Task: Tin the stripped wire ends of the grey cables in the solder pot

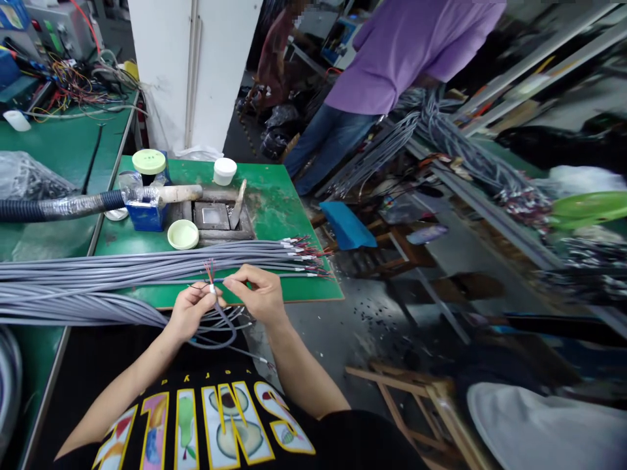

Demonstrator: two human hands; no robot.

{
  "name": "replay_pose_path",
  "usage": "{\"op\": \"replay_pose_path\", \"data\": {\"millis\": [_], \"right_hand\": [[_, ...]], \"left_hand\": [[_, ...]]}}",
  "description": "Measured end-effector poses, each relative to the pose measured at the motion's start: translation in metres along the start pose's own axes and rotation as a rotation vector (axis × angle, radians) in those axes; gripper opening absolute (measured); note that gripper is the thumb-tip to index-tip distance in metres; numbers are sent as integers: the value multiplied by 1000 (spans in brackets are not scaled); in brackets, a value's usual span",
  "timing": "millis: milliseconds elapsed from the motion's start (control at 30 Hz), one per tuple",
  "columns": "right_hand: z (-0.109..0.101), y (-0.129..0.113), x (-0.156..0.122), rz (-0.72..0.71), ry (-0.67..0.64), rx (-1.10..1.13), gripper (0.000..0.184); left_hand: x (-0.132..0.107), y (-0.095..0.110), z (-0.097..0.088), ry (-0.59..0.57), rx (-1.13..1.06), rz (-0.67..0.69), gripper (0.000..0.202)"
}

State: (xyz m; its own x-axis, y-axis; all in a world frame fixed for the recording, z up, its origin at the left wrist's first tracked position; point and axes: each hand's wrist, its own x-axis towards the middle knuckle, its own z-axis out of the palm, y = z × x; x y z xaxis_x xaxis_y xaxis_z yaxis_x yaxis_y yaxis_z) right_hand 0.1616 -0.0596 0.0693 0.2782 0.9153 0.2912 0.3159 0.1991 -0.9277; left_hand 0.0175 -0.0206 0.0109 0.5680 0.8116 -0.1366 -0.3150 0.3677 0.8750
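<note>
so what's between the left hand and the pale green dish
Grey cables, bundled and running across the green tabletop, lie between the left hand and the dish, as the head view shows.

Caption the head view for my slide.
Left hand grips a gray multicore cable near its fanned wires, right hand close by.

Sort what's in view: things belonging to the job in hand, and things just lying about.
Likely in the job:
cable in the left hand
its wires, near the right hand
cable bundle

Probably lying about:
plastic bag
tangled wires
white tub
</note>
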Motion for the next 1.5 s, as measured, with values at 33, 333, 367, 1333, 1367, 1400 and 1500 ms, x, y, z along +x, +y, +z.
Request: {"op": "replay_pose_path", "data": {"millis": [33,333,367,1333,1367,1400,1500], "right_hand": [[0,0,0,-2,3,5,19],[1,-4,10,137,-65,200,4],[2,-3,12,172,-95,241,4],[24,6,18,374,-124,616,17],[26,7,18,378,-109,627,18],[27,7,18,379,-98,636,19],[28,6,16,397,-117,709,22]], "left_hand": [[-1,1,0,-9,-22,-15,43],[-8,14,1,-156,-70,-57,45],[-8,14,1,-175,-64,-56,45],[-8,4,-3,-78,-58,49,35],[-8,2,-4,-67,-48,56,35],[-8,0,-5,-58,-35,64,34],[-7,-4,-9,-51,53,117,33]]}}
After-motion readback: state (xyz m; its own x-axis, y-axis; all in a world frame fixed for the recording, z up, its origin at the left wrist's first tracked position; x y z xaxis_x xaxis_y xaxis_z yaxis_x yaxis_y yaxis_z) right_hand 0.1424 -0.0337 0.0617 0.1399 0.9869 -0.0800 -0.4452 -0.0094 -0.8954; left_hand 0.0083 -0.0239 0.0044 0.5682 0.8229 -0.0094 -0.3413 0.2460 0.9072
